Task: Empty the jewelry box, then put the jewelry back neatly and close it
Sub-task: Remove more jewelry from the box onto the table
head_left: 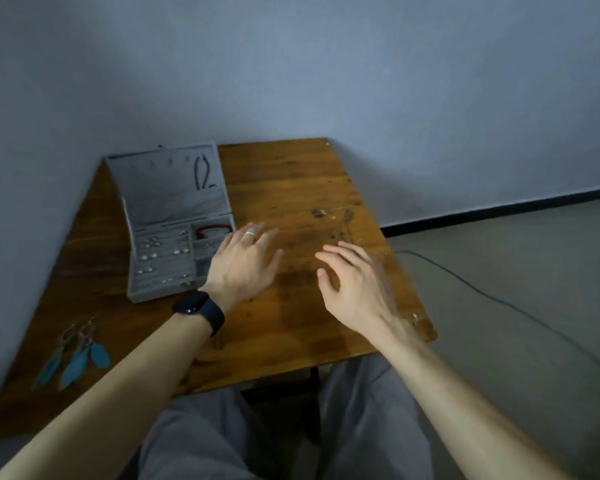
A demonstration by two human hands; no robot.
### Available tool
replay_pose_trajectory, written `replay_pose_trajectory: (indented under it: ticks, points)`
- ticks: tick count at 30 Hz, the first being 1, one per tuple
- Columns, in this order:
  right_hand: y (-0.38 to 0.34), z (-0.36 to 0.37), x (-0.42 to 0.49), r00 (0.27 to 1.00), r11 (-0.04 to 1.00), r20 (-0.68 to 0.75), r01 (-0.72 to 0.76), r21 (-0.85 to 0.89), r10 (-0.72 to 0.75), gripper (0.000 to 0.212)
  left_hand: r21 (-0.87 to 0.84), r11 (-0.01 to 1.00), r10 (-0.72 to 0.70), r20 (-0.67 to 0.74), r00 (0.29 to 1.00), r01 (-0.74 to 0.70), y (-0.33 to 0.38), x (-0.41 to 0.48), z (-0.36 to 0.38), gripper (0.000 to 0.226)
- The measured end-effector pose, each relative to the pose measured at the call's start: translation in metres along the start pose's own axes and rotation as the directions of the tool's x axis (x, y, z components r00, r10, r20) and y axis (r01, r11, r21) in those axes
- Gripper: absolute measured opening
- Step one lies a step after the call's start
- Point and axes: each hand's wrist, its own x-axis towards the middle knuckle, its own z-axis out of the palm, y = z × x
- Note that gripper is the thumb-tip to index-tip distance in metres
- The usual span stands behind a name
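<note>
You are looking at an emptying that, as I judge it, is only just getting under way. Left of the jewelry box [174,237] and nearer to you, a pair of blue feather earrings [77,355] are lying on the table [284,174], close to the edge that is running along the wall [49,133].

The jewelry box is standing open at the far left of the table with its lid leaning back. A dark necklace [203,173] is hanging inside the lid, small pale studs [153,254] are sitting in the tray slots, and a red bracelet [213,230] is curling in the tray's far right compartment. Most pieces are therefore waiting to come out, and the neat refilling and closing are lying wholly ahead.

Just right of the box, your left hand [245,263] is hovering with its grip spread and holding nothing. Its wrist is crossing the box's near right corner. Further right of the box, your right hand [352,282] is hanging with its grip loosely spread, also empty. I cannot tell whether either palm is touching the wood.

Beyond those fingertips, well right of the box, a thin chain [345,223] is lying near the table's right edge, so you are risking a drop there. The bare wood right of the box is giving you the most room. Off that edge, a cable [499,299] is trailing across the floor [534,254].
</note>
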Motion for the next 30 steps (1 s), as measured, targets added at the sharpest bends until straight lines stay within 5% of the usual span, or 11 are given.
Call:
replay_pose_trajectory:
  ticks: [14,24,30]
  points:
    - [-0.091,0.028,0.144,0.966,0.973,0.119,0.230,-0.006,-0.228,0.040,0.063,0.971,-0.212,-0.198,0.957,0.229,-0.103,0.001,-0.073,0.052]
    - [-0.103,0.085,0.222,0.984,0.985,0.125,0.111,0.131,-0.127,0.044,0.122,0.962,-0.213,-0.233,0.949,0.246,-0.167,0.086,-0.104,0.056]
    - [-0.102,0.117,0.254,0.988,0.963,0.100,0.093,0.252,-0.121,0.037,0.127,0.961,-0.229,-0.139,0.963,0.247,-0.193,0.128,-0.097,0.055]
